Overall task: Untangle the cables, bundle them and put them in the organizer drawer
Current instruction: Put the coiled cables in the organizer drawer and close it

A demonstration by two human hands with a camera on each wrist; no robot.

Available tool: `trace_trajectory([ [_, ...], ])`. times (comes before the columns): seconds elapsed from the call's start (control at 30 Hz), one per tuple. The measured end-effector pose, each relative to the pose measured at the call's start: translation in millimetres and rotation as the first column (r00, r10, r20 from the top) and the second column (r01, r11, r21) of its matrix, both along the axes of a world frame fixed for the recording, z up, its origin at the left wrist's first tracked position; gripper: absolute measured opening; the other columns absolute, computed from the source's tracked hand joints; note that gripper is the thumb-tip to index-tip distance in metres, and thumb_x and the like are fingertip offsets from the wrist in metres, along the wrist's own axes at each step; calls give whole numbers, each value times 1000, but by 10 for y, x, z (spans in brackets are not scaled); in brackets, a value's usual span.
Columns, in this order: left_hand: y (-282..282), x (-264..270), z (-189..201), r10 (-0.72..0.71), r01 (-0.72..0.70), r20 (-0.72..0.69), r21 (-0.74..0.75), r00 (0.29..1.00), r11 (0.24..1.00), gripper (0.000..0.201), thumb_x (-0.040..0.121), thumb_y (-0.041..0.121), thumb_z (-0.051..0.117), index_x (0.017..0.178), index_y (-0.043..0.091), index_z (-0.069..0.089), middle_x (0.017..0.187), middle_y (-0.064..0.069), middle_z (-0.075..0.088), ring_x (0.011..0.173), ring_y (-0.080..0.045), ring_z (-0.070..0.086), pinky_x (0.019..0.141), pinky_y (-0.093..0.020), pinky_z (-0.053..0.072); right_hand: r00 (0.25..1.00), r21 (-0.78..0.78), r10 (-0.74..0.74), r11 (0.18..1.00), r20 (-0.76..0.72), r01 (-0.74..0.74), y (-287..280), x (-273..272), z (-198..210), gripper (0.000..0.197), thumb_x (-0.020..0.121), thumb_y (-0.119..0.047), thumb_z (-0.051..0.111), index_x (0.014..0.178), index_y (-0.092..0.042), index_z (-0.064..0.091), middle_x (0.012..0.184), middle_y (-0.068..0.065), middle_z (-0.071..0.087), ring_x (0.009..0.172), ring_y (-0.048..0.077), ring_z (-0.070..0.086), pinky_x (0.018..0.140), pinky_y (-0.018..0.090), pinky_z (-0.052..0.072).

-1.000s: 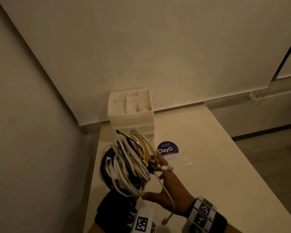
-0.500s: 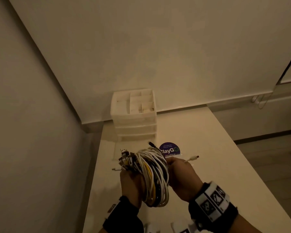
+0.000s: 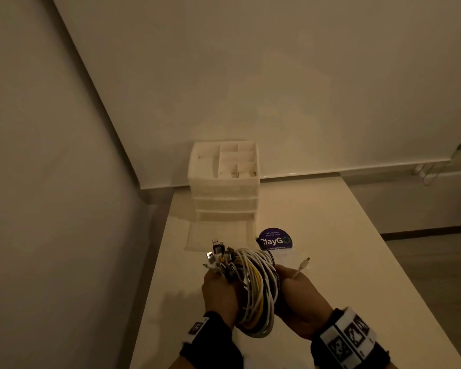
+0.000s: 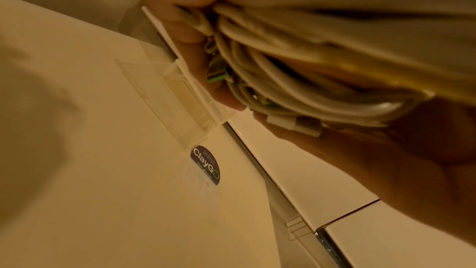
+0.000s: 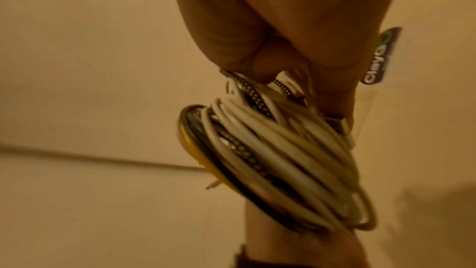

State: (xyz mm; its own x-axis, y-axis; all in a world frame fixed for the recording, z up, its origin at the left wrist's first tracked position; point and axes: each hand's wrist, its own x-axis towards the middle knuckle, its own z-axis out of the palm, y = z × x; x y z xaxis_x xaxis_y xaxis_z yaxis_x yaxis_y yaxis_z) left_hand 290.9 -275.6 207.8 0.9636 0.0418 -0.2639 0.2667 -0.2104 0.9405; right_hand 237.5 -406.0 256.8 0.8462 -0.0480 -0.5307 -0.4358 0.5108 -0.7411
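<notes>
Both hands are up over the near end of the table [image 3: 330, 235], and between them sits the cable bundle [image 3: 256, 291], a fat coil of mostly white loops with yellow, black and a speckled braided strand mixed in. The left hand [image 3: 220, 291] grips the coil's left side, fingers curled round the strands; its wrist view shows those fingers [image 4: 190, 48] wrapped tight against the white loops, with a cluster of plugs [image 3: 218, 258] sticking out above the knuckles, toward the far side. The right hand [image 3: 301, 299] clamps the right side, and from its wrist view the fingertips [image 5: 332, 97] are pinching down into the top of the coil. One loose white cable end [image 3: 302, 266] pokes out of that fist, its connector pointing up and to the right (a stray that is not wound in). The whole bundle is held above the tabletop, not resting on it.

Farther back, against the wall, stands the white organizer [image 3: 224, 182], open compartments on top and drawers stacked below. Its bottom drawer [image 3: 218, 235] is pulled out toward the hands, just beyond the plugs. Right of that drawer lies a round purple sticker [image 3: 276, 239] reading "ClayGo", flat on the table.
</notes>
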Motion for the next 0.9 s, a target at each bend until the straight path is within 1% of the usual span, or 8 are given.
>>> trace_trajectory([
  [0.13, -9, -53, 99, 21, -30, 67, 141, 998, 990, 11, 87, 8, 57, 88, 11, 68, 89, -9, 70, 85, -30, 62, 78, -31, 46, 997, 227, 59, 973, -59, -44, -45, -24, -59, 38, 39, 0, 54, 76, 6, 52, 79, 23, 47, 68, 33, 45, 63, 42, 37],
  [0.2, -19, -61, 99, 55, -63, 70, 122, 996, 990, 12, 87, 7, 57, 93, 10, 67, 88, -8, 68, 84, -29, 59, 76, -26, 41, 999, 264, 20, 965, -51, -6, 4, -68, 2, 9, 57, -10, 48, 61, -2, 49, 66, 13, 47, 57, 27, 46, 61, 34, 35],
  [0.23, -33, -54, 92, 85, -90, 61, 100, 995, 991, 14, 87, 6, 57, 95, 9, 67, 90, -9, 68, 84, -28, 59, 76, -26, 40, 999, 213, 7, 977, -36, 1, 45, -82, -6, 19, 70, -15, 47, 63, -3, 60, 66, 12, 56, 59, 26, 54, 64, 35, 41],
  [0.37, -57, -59, 30, 167, -170, 55, 46, 984, 984, 17, 89, -2, 55, 103, -1, 64, 89, -13, 64, 84, -28, 59, 70, -25, 39, 998, -220, 21, 976, 56, -8, 279, -41, -98, 35, 85, -44, 63, 114, -25, 61, 108, -1, 70, 100, 20, 67, 91, 43, 54],
  [0.47, -18, -78, 36, 158, -158, 30, -31, 987, 987, 16, 90, -3, 53, 101, -4, 63, 78, -7, 62, 80, -29, 61, 61, -24, 41, 994, -373, 81, 926, 67, -51, 288, 42, -141, 38, 74, -24, 77, 109, -22, 62, 101, -1, 72, 93, 17, 70, 81, 34, 56],
  [0.6, 149, -42, -87, 7, -11, 94, 49, 996, 999, 28, 78, 3, 64, 102, 16, 67, 86, 9, 66, 91, -20, 63, 76, -25, 44, 991, -371, 128, 920, -26, -129, 159, 126, -141, 20, 68, 13, 62, 85, 3, 63, 75, 20, 60, 72, 32, 61, 70, 41, 51],
  [0.77, 569, 35, 83, -429, 393, 3, -409, 903, 824, 29, 67, 4, 80, 94, 13, 74, 91, -10, 73, 89, -26, 69, 81, -40, 54, 977, -267, 201, 940, -65, -211, 73, 168, -117, 30, 67, 21, 41, 81, -1, 54, 65, 16, 49, 54, 24, 53, 51, 30, 48],
  [0.9, 712, 136, 193, -549, 519, 35, -381, 835, 765, 40, 66, 3, 81, 104, 8, 71, 91, -11, 73, 89, -27, 69, 79, -38, 53, 971, -315, 203, 920, -123, -232, 141, 253, -175, 34, 67, 22, 37, 83, 0, 59, 62, 15, 50, 54, 26, 51, 50, 29, 46],
])
